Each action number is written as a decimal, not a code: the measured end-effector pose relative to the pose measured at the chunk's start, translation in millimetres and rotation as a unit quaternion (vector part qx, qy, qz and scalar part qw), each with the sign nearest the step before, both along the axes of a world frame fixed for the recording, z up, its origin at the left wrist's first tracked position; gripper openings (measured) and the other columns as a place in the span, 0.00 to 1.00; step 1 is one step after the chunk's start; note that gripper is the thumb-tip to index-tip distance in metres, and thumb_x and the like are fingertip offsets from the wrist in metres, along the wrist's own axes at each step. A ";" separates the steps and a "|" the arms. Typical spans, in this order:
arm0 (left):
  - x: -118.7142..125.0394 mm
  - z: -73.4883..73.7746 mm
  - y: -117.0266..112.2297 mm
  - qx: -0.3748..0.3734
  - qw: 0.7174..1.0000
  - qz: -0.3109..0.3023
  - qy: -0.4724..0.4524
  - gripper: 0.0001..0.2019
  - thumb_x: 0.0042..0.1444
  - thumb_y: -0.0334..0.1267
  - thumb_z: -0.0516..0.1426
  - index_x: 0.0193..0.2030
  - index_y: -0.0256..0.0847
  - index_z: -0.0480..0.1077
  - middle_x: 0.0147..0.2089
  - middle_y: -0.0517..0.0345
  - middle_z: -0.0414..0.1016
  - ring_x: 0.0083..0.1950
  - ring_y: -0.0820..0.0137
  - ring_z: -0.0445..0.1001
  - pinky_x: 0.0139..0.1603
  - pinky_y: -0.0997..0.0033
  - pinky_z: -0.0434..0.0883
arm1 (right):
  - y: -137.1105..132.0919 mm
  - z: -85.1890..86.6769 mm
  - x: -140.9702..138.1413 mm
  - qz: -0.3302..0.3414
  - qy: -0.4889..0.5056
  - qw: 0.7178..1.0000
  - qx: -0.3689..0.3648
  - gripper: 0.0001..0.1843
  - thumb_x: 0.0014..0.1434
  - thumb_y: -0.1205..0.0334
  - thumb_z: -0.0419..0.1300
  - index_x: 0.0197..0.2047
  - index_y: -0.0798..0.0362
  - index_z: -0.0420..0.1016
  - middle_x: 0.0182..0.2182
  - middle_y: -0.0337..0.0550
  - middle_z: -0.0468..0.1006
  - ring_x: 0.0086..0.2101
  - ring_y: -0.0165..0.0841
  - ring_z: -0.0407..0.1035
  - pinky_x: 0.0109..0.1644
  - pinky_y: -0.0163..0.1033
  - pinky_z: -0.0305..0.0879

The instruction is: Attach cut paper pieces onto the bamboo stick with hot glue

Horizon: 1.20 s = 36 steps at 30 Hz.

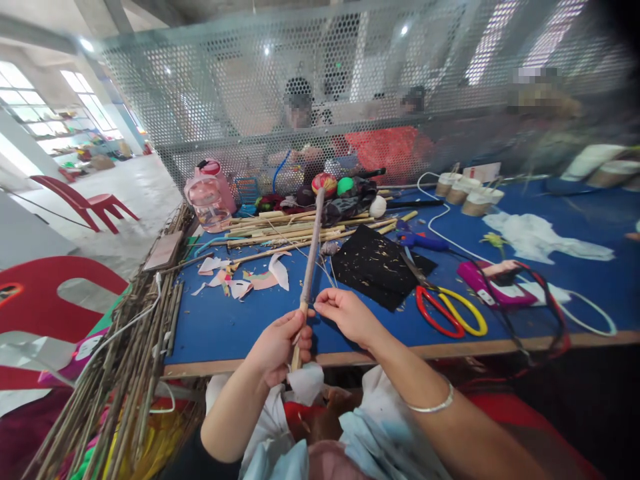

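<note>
- Desk [215,327]: carries the materials, probably to keep them within reach.
- Pale sticks [280,231]: heaped farther back, seemingly out of the hands' way.
- Wrapped stick [314,253]: held over the desk, pointing away, bringing its near end between both hands.
- Scissors [432,289]: handles face the person, likely for easy pickup.
- Left hand [279,341]: grip closed round the stick's bare end, presumably steadying it.
- Right hand [347,315]: narrow grip beside the wrapping; cannot tell if anything is pinched.

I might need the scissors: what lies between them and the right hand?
The head view shows part of a black sheet and blue tabletop between the right hand and the scissors.
</note>
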<state>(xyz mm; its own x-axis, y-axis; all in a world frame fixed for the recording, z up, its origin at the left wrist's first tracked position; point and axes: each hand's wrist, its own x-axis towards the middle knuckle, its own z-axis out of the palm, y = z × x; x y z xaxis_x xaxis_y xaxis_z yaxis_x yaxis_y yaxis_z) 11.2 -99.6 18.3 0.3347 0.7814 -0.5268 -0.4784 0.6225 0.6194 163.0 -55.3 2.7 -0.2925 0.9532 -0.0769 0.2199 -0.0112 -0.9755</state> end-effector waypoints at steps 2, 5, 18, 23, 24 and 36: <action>0.5 -2.6 0.2 -0.007 0.999 0.027 -0.020 0.05 0.58 0.38 0.52 0.38 0.38 0.63 0.19 0.69 0.55 0.14 0.84 0.54 0.12 0.88 0.52 | -2.2 1.4 -1.1 0.005 -0.008 1.000 -0.003 0.08 0.50 0.59 0.56 0.27 0.55 0.67 0.21 0.36 0.68 0.23 0.27 0.58 0.28 0.34 0.53; 0.6 -4.6 0.1 0.005 0.999 0.049 0.006 0.08 0.55 0.36 0.56 0.31 0.38 0.59 0.20 0.69 0.55 0.14 0.85 0.51 0.11 0.88 0.47 | -4.6 3.6 -2.4 0.009 -0.009 1.000 -0.007 0.08 0.51 0.58 0.56 0.28 0.55 0.67 0.20 0.36 0.67 0.22 0.27 0.57 0.27 0.33 0.53; -4.9 -2.4 -2.6 -0.032 0.999 0.032 -0.018 0.08 0.60 0.38 0.51 0.41 0.37 0.64 0.20 0.68 0.57 0.14 0.85 0.55 0.12 0.88 0.50 | -2.1 -0.4 -0.1 0.012 -0.020 1.000 0.012 0.09 0.51 0.57 0.57 0.28 0.55 0.68 0.21 0.36 0.70 0.22 0.27 0.60 0.27 0.33 0.54; -4.9 0.1 -2.0 0.010 0.998 0.044 0.037 0.05 0.57 0.35 0.54 0.32 0.37 0.61 0.22 0.66 0.61 0.14 0.86 0.52 0.11 0.89 0.48 | -3.2 3.1 -1.0 0.016 -0.031 0.999 0.014 0.09 0.51 0.57 0.57 0.28 0.55 0.68 0.20 0.35 0.67 0.21 0.26 0.57 0.26 0.33 0.53; -5.0 1.3 -2.1 0.018 0.998 0.039 0.045 0.05 0.57 0.34 0.53 0.33 0.36 0.61 0.23 0.64 0.63 0.15 0.85 0.55 0.11 0.88 0.51 | -3.2 3.5 -0.9 0.016 -0.030 0.999 0.014 0.09 0.51 0.58 0.57 0.28 0.55 0.68 0.20 0.36 0.68 0.21 0.26 0.57 0.26 0.33 0.53; -6.5 -1.8 -1.7 0.000 0.999 0.040 -0.001 0.08 0.56 0.39 0.56 0.33 0.37 0.61 0.21 0.68 0.59 0.14 0.87 0.50 0.11 0.89 0.46 | -3.5 7.0 -0.8 0.025 -0.015 1.000 0.010 0.08 0.51 0.58 0.56 0.27 0.55 0.67 0.20 0.35 0.67 0.22 0.26 0.57 0.27 0.33 0.53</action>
